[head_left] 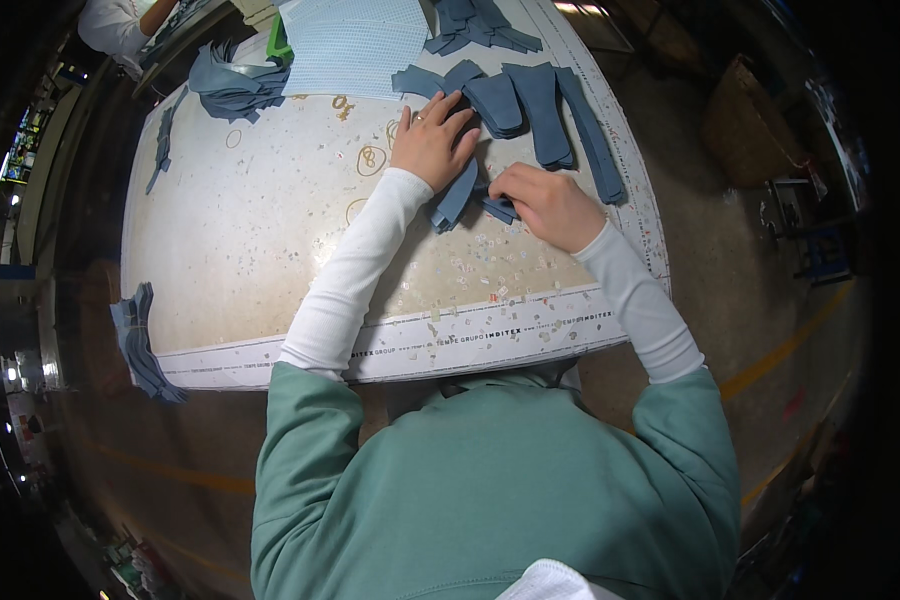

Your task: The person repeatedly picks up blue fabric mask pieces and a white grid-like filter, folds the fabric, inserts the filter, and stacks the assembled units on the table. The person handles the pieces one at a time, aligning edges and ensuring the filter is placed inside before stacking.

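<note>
head: blue strip (455,203) lies (partly) under left hand (432,147).

The left hand (436,142) lies palm down in the upper middle of the frame, fingers spread and pointing up. The right hand (550,205), lower and right of it, is bent inward at the wrist, its fingers curled toward the left. The left forearm (355,275) slants up rightward, the right forearm (642,300) up leftward, both white-sleeved.
</note>
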Tool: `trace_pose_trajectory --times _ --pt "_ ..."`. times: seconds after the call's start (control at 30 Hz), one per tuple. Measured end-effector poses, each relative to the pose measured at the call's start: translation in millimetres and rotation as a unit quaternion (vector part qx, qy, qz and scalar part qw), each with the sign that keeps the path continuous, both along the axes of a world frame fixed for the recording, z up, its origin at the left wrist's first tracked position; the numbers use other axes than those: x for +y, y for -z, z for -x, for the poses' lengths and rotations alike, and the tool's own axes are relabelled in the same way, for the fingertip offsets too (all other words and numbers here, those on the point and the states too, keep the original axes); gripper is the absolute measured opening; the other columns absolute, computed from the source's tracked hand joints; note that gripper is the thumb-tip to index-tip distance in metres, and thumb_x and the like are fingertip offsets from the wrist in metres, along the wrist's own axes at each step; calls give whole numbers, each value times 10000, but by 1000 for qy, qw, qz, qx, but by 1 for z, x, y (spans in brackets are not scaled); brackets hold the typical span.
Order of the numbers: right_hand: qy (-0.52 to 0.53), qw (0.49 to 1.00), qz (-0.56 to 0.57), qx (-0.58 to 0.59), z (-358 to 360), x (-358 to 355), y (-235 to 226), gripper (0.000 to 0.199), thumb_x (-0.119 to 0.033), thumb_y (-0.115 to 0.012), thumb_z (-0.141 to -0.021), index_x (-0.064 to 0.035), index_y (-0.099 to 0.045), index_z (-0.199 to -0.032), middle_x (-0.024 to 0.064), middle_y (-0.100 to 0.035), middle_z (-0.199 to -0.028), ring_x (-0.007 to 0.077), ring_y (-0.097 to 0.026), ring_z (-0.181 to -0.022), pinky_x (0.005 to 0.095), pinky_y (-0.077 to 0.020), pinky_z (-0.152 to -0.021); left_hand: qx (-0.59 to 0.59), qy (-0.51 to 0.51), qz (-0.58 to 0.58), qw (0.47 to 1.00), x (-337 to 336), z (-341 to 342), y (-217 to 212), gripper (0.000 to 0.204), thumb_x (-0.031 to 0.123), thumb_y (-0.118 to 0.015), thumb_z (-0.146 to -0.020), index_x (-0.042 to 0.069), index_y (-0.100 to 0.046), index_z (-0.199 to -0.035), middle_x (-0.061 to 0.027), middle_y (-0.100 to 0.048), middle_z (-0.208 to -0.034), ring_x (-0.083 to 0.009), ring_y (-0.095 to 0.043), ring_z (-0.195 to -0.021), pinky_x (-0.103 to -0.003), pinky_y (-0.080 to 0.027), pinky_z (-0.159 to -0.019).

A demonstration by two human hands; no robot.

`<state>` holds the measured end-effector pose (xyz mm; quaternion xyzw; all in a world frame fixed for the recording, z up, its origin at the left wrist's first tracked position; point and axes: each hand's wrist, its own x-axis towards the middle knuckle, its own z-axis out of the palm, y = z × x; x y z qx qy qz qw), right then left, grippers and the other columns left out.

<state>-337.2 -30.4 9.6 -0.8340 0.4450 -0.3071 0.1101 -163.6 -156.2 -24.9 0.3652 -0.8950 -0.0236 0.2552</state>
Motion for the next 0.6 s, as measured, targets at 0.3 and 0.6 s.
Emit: trace_pose_trajectory --times 0.3,0.6 --pt "44 998 27 40 -6 8 2 160 -93 -648 -762 -79 -589 -911 41 -572 -910 238 -627 -777 324 -520 -637 4 0 4 1000 0 0 1 359 364 -499 -911 149 -591 -1184 -78 -464 -1363 -264 -364 -1323 -556 -255 -1066" --pt "79 987 75 120 -16 12 6 248 -192 -683 -746 -115 -562 -947 26 -551 -929 178 -636 -752 306 -525 -580 7 -1 6 1000 0 0 1 363 369 -493 -910 153 -593 -1184 -73 -463 -1366 -260 -364 -1324 -552 -253 -1068"
